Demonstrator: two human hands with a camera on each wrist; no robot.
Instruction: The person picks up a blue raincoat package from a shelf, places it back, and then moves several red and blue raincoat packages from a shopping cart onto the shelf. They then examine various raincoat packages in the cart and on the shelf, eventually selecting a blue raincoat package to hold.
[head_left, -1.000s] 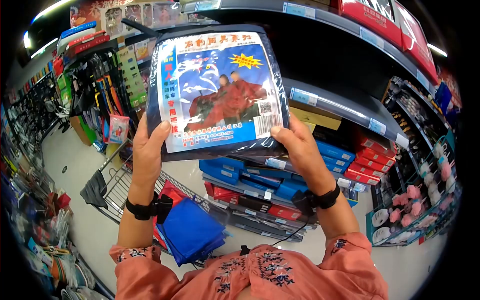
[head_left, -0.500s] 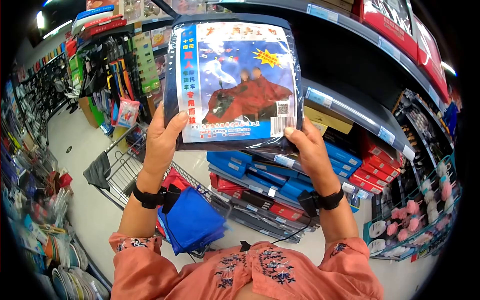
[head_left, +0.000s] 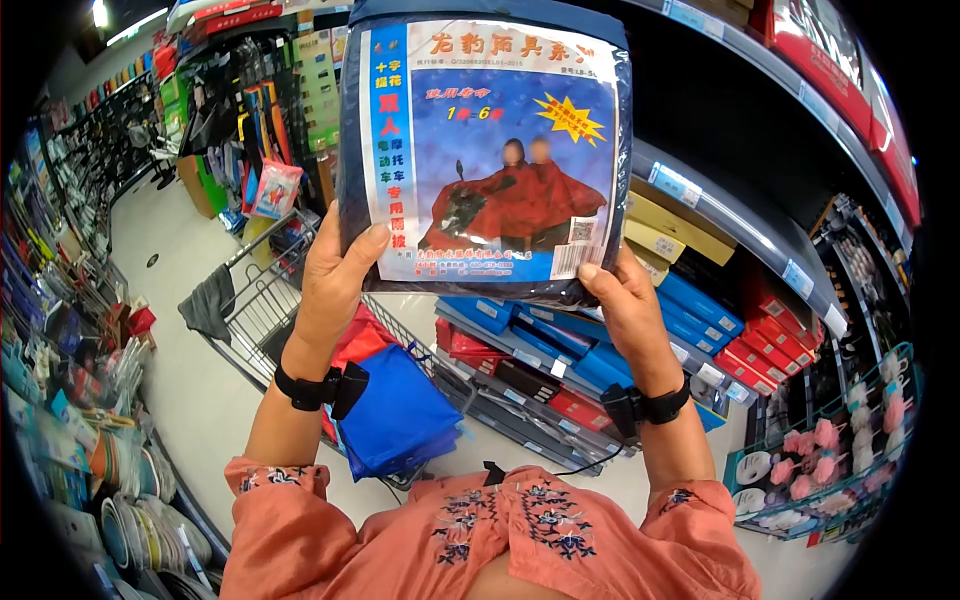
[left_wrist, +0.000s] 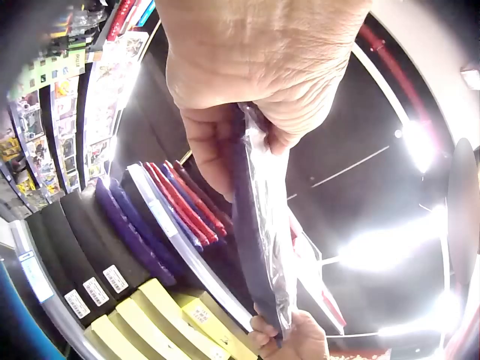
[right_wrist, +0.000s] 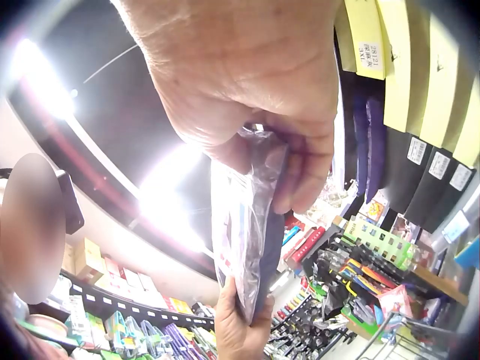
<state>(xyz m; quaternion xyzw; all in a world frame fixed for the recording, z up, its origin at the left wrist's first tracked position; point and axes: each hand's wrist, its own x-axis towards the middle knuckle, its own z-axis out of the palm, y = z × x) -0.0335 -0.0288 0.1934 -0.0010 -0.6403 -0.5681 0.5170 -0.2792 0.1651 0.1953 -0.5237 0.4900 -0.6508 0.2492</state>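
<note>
A packaged rain poncho [head_left: 500,180], dark blue in a clear bag, is held up in front of me. Its printed card shows two people in a red cape on a motorbike. My left hand [head_left: 338,270] grips the lower left edge, thumb on the front. The right hand [head_left: 630,305] pinches the lower right edge, its thumb beside the barcode. Seen edge-on in the left wrist view, the poncho pack [left_wrist: 262,225] is thin, and the fingers wrap behind it. The right wrist view shows the same pack [right_wrist: 251,217] between both hands.
Below left stands a wire shopping cart [head_left: 270,310] with a blue bag [head_left: 395,410] and a red one inside, a grey cloth on its handle. Shelves with blue boxes [head_left: 695,310] and red boxes [head_left: 765,345] rise ahead to the right. Hanging goods [head_left: 275,185] line the left.
In the head view the poncho pack has shifted right and upward, with its top edge now near the frame's top. Both hands keep their grip. The surroundings have shifted slightly too.
</note>
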